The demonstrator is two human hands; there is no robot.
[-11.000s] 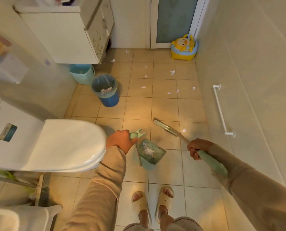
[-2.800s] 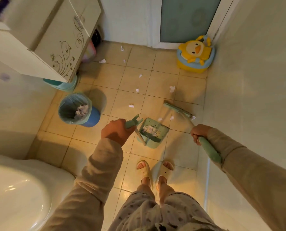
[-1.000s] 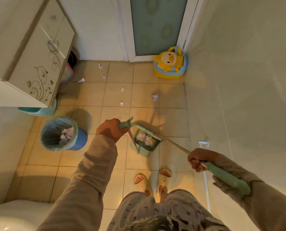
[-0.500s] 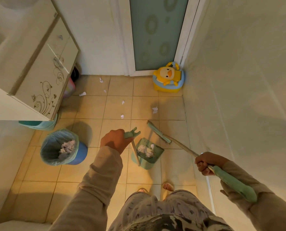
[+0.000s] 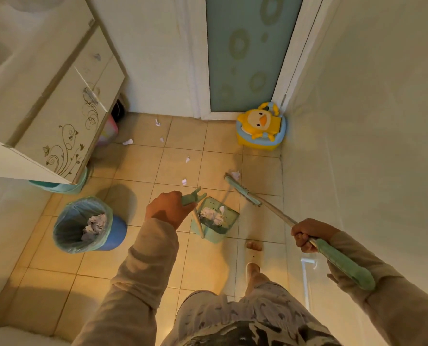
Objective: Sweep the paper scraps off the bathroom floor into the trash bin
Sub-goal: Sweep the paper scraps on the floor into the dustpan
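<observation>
My left hand [image 5: 169, 211] grips the green handle of the dustpan [image 5: 216, 219], which stands on the tiles with white paper scraps inside. My right hand [image 5: 308, 234] holds the broom by its long handle; the green broom head [image 5: 241, 190] rests on the floor beside a crumpled scrap [image 5: 236, 175]. Several more scraps lie farther off, one [image 5: 184, 181] just beyond the dustpan, another [image 5: 187, 159] behind it and one [image 5: 128, 142] near the cabinet. The blue trash bin [image 5: 83, 226], lined with a bag and holding paper, stands to the left of my left hand.
A white cabinet [image 5: 65, 121] overhangs the floor at left with a teal basin [image 5: 60, 187] beneath it. A yellow duck potty [image 5: 261, 127] sits in the far right corner by the glass door [image 5: 245, 51]. The tiled wall runs along the right.
The broom head has swung forward and to the right, away from the dustpan, up to the crumpled scrap. I have stepped forward; the dustpan stays in my left hand.
</observation>
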